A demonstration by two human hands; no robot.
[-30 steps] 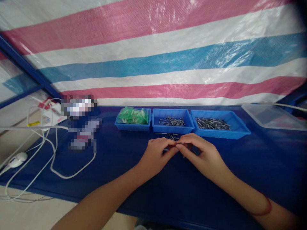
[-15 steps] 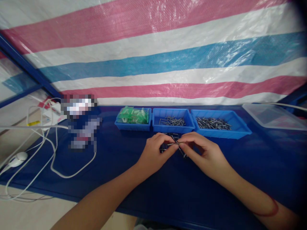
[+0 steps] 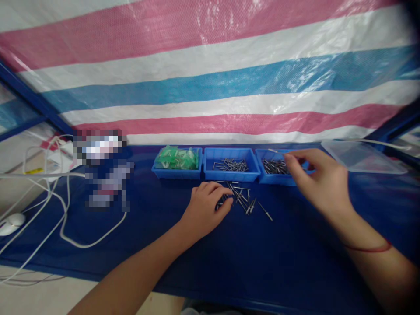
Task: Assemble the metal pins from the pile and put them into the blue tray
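My right hand [image 3: 320, 175] is raised over the right blue bin [image 3: 278, 178], thumb and forefinger pinched on a blind rivet [image 3: 273, 151] whose light end sticks out to the left. That bin holds many dark rivets [image 3: 275, 166]. My left hand [image 3: 208, 203] rests at the left side of a loose pile of blind rivets [image 3: 241, 199] on the table, fingers curved, with a gap between thumb and forefinger. It covers part of the pile. One single rivet [image 3: 266, 211] lies a little apart, to the right of the pile.
The middle blue bin [image 3: 231, 176] contains silver rivets; the left blue bin [image 3: 177, 173] has green-and-clear plastic packets. A clear lid [image 3: 364, 157] lies at the back right. White cables [image 3: 65, 210] and a mouse [image 3: 12, 224] occupy the left of the blue table [image 3: 262, 262].
My hands were together over the pile, fingertips meeting on a rivet. My right hand has moved right and away to the right bin with a rivet; my left hand has stayed near the pile.
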